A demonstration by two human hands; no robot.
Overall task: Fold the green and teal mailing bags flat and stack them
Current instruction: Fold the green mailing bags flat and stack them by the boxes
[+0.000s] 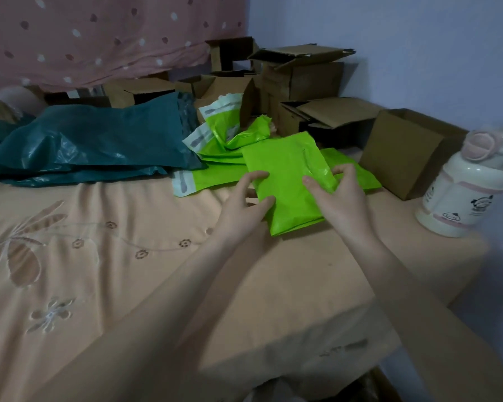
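A folded bright green mailing bag (pixel 288 175) lies on the peach bedsheet, on top of other green bags. My left hand (pixel 244 204) grips its left edge, thumb on top and fingers curled at the side. My right hand (pixel 340 195) pinches its right side, with the thumb pressed on the bag's face. More green bags (pixel 230 134) lie crumpled behind it, some showing white adhesive strips. A pile of teal mailing bags (pixel 93 143) sits to the left.
Several open cardboard boxes (pixel 404 152) stand along the back and right. A white bottle with a pink lid (pixel 471 187) stands at the bed's right edge. A pink dotted blanket (pixel 99 36) hangs behind. The embroidered sheet (pixel 99 256) stretches in front.
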